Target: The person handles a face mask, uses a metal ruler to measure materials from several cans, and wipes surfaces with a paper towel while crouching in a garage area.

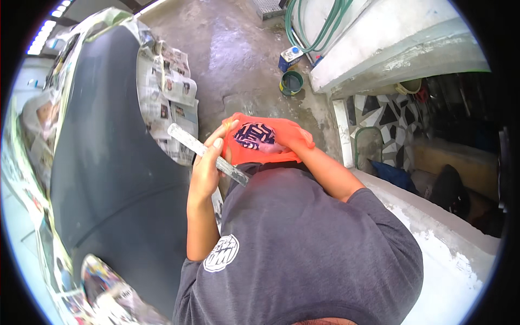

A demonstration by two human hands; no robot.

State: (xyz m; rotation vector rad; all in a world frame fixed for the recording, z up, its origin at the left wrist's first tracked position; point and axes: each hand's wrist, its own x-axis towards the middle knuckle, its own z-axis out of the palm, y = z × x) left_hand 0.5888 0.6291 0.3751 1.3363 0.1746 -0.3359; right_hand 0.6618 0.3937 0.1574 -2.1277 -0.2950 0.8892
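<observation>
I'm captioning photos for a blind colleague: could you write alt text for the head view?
A person's left grip holds a flat whitish stick; an orange cloth covers the right grip. Left, a dark panel is edged with newspaper.

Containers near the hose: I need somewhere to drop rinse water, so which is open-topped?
The round dark-green bucket: its mouth is wide open, while the boxy blue-and-white can beside it has a blue cap.

The cloth is bright orange and crumpled, with a dark blue pattern. The long, gray, scuffed stick slants by the cloth's left side.
</observation>
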